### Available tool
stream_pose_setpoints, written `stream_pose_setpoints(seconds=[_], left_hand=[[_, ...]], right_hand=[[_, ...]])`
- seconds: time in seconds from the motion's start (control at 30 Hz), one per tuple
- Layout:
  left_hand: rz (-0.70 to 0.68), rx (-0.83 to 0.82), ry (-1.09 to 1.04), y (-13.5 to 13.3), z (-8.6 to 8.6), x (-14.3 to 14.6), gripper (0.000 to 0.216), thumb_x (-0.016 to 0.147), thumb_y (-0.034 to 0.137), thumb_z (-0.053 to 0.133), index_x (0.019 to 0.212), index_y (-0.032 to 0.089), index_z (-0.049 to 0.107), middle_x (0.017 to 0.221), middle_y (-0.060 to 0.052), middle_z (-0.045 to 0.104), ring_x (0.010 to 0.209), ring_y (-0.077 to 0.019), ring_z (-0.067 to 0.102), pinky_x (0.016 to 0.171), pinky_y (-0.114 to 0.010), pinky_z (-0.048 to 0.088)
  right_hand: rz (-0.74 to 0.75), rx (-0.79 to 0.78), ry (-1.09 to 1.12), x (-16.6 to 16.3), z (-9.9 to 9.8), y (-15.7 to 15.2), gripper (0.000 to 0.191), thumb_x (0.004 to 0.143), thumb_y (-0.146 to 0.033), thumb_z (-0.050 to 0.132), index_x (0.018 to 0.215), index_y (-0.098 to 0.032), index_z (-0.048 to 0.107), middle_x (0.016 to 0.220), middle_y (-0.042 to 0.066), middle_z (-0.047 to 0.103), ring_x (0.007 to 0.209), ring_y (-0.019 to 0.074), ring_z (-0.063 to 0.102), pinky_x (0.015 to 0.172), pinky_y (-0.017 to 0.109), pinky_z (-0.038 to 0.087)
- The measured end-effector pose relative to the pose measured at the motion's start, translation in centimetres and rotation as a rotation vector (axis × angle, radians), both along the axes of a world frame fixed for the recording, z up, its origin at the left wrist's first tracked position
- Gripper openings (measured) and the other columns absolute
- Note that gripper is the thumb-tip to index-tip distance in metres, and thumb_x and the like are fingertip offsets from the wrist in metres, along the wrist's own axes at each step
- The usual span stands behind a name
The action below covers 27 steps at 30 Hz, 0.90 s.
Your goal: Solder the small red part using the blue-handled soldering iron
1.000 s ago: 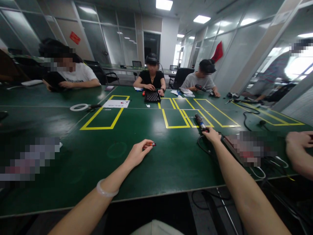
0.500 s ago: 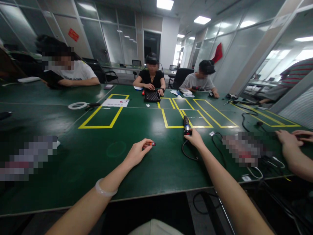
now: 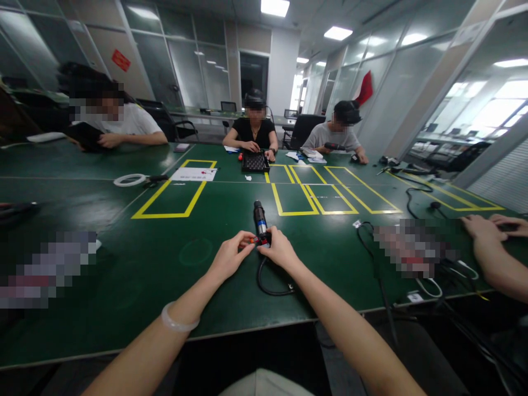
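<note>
My left hand (image 3: 231,256) is closed in a pinch on a small orange-and-dark piece (image 3: 253,240), too small to name. My right hand (image 3: 280,252) is wrapped round the near end of a black cylindrical tool (image 3: 259,218) with a blue and silver band, which lies lengthwise away from me. The small piece is right beside the tool's near end; whether they touch I cannot tell. A black cable (image 3: 264,286) curves on the table below the tool. Some of the tool's near end is hidden by my right fingers.
Yellow tape rectangles (image 3: 295,214) mark the green table (image 3: 165,308). Across it, one person handles a black tray (image 3: 256,161); two others sit either side. A white sheet (image 3: 193,174) lies left. Blurred items (image 3: 412,250), cables and another person's hand (image 3: 482,226) are at right.
My right hand has brought the black cylindrical tool and its cable left, up to my left hand. My left hand stays nearly in place, still pinching the small piece.
</note>
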<state>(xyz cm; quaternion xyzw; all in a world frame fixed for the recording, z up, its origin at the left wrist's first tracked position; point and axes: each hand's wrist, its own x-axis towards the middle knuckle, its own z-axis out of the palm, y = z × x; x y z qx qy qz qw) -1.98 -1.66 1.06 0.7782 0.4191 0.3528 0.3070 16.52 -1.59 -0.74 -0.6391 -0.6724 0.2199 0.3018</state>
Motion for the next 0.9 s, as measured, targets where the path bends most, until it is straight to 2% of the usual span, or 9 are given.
stream_pose_setpoints(seconds=[0.2,0.33,0.63,0.8,0.9], left_hand=[[0.017,0.032,-0.041,0.2,-0.1,-0.3,0.024,0.088,0.032,0.055,0.109,0.021,0.059,0.104,-0.003,0.069,0.092,-0.0193,0.067,0.086,-0.032,0.051],[0.04,0.086,-0.034,0.5,-0.4,-0.6,0.023,0.088,0.031,0.055,0.108,0.02,0.061,0.103,-0.004,0.068,0.092,-0.0198,0.065,0.087,-0.033,0.051],[0.065,0.179,-0.045,0.9,-1.0,-0.6,0.026,0.092,0.031,0.052,0.111,0.021,0.066,0.103,-0.005,0.061,0.091,-0.0178,0.062,0.085,-0.032,0.052],[0.051,0.212,0.006,1.4,-0.5,-0.5,0.027,0.094,0.032,0.047,0.112,0.021,0.065,0.106,-0.007,0.059,0.098,-0.0193,0.061,0.085,-0.033,0.051],[0.03,0.286,0.121,2.0,0.2,0.0,0.026,0.094,0.028,0.047,0.113,0.02,0.063,0.105,-0.007,0.059,0.101,-0.0209,0.059,0.089,-0.035,0.049]], right_hand=[[0.057,-0.006,0.063,-2.7,0.0,-0.1,0.042,0.072,-0.039,0.071,0.105,-0.023,0.051,0.095,0.006,0.058,0.09,0.0235,0.059,0.076,0.032,0.043],[0.121,0.012,0.122,-2.1,0.1,0.1,0.042,0.07,-0.035,0.074,0.104,-0.022,0.054,0.093,0.003,0.06,0.088,0.0207,0.058,0.076,0.03,0.042],[0.198,0.041,0.063,-0.7,-0.1,0.4,0.048,0.073,-0.035,0.074,0.115,-0.018,0.058,0.098,0.005,0.059,0.087,0.0184,0.056,0.079,0.031,0.044],[0.254,0.029,0.088,0.0,0.5,0.3,0.052,0.073,-0.034,0.075,0.119,-0.017,0.06,0.096,0.005,0.056,0.077,0.0148,0.054,0.081,0.033,0.046],[0.283,-0.045,0.163,0.6,0.7,0.5,0.047,0.074,-0.022,0.07,0.12,-0.016,0.06,0.1,0.005,0.055,0.07,0.011,0.053,0.075,0.031,0.05]])
